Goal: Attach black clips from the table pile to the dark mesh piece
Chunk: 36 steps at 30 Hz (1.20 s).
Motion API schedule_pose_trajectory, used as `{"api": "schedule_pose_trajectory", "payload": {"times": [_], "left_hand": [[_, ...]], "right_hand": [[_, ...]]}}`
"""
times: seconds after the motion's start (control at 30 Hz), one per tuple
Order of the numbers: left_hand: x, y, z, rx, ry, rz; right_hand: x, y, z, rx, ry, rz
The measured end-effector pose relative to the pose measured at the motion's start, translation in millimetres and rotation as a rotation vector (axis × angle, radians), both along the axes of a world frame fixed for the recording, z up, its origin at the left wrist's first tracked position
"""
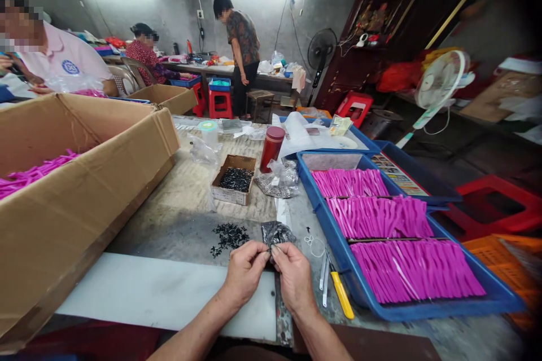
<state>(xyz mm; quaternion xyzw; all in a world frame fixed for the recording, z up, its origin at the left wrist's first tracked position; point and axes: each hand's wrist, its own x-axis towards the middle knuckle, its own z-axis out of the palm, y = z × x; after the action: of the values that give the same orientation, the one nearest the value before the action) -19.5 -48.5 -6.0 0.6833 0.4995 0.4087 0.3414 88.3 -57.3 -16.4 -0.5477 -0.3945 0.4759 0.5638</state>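
My left hand (247, 271) and my right hand (293, 275) meet at the near edge of the worktable (182, 220). Both pinch the top of a small clear plastic bag of dark small parts (277, 233), held just above the table. A loose pile of small black parts (229, 236) lies just left of the bag. A small cardboard box of the same black parts (234, 179) stands farther back. To my right, a blue tray (339, 248) holds rows of magenta plastic strips (381, 217).
A large cardboard box (80, 192) with magenta strips fills the left side. A yellow-handled tool (341, 293) lies beside the tray. A red cylinder container (271, 149) and crumpled bags stand behind. Three people work farther back; fans and red stools are on the right.
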Motion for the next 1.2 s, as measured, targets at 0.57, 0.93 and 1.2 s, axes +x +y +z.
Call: {"api": "schedule_pose_trajectory", "payload": {"times": [0.57, 0.93, 1.2], "left_hand": [[-24.5, 36.9, 18.7, -0.169, -0.136, 0.013], [-53.1, 158.2, 52.0, 0.030, 0.324, 0.250], [-49.1, 103.0, 39.9, 0.041, 0.494, -0.073]], "right_hand": [[30.5, 11.6, 3.6, 0.045, -0.239, -0.011], [42.9, 30.4, 0.8, 0.105, -1.097, 0.250], [30.9, 39.3, -0.8, 0.045, -1.448, 0.361]]}}
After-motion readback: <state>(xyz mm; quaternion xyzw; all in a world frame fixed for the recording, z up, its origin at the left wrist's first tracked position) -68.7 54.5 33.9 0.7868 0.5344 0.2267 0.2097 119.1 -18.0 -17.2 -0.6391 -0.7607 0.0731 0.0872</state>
